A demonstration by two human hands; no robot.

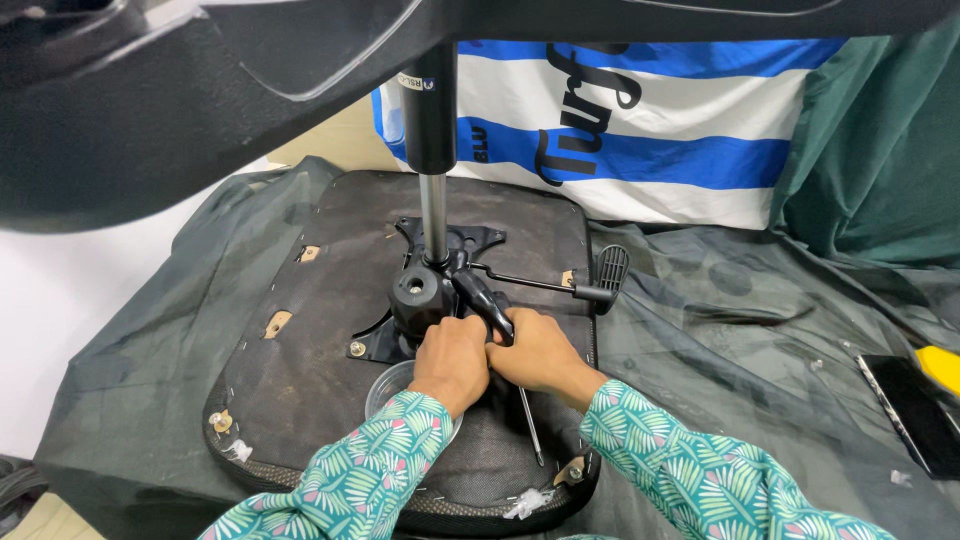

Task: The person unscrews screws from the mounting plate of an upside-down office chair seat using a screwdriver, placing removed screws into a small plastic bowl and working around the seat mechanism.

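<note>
An upturned office chair seat (320, 290) lies on a dark green cloth, its black metal mechanism plate (440, 275) facing up. A gas lift cylinder (430, 130) rises from the plate to the black chair base (150, 90) overhead. My left hand (452, 358) and my right hand (535, 352) press together at the near edge of the mechanism. My right hand grips a black tool handle (485, 300). My left hand is closed against the same spot; what it holds is hidden. A lever with a black paddle (608, 270) sticks out to the right.
A clear plastic cup (385, 385) stands on the seat under my left wrist. A thin metal rod (530, 425) lies by my right wrist. A blue and white striped bag (640, 130) stands behind. A dark phone (915, 410) and a yellow object (942, 365) lie at the right.
</note>
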